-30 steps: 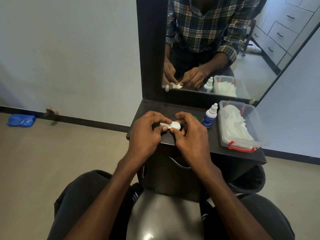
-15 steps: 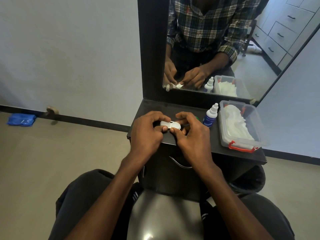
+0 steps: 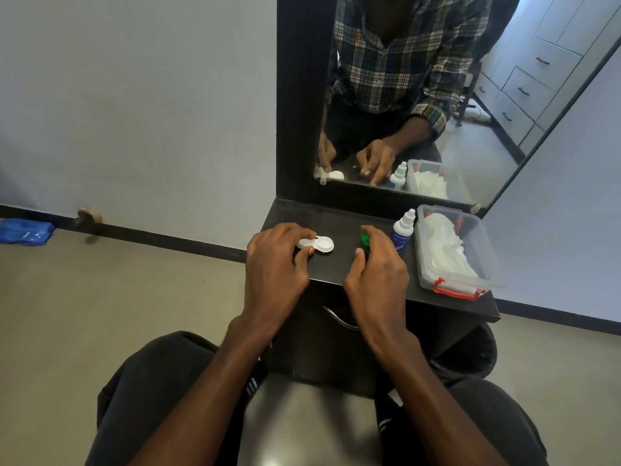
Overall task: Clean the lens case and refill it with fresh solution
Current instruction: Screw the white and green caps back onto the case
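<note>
A white lens case point(image 3: 318, 244) lies on the dark table top point(image 3: 339, 264), its right well facing up. My left hand point(image 3: 276, 260) grips the case's left end between thumb and fingers. My right hand point(image 3: 376, 264) is apart from the case, to its right, with its fingertips on a green cap point(image 3: 365, 239); whether it grips the cap I cannot tell. A small white and blue solution bottle point(image 3: 402, 230) stands upright just right of that hand, cap on.
A clear plastic box with red latches point(image 3: 450, 284) holds white tissues at the table's right end. A mirror point(image 3: 437, 95) rises behind the table. A drawer handle point(image 3: 336, 317) sits below the table's front edge. My knees are under the table.
My hands have parted: the right one left the white case and moved right onto the green cap. The left hand kept the case and shifted it slightly left.
</note>
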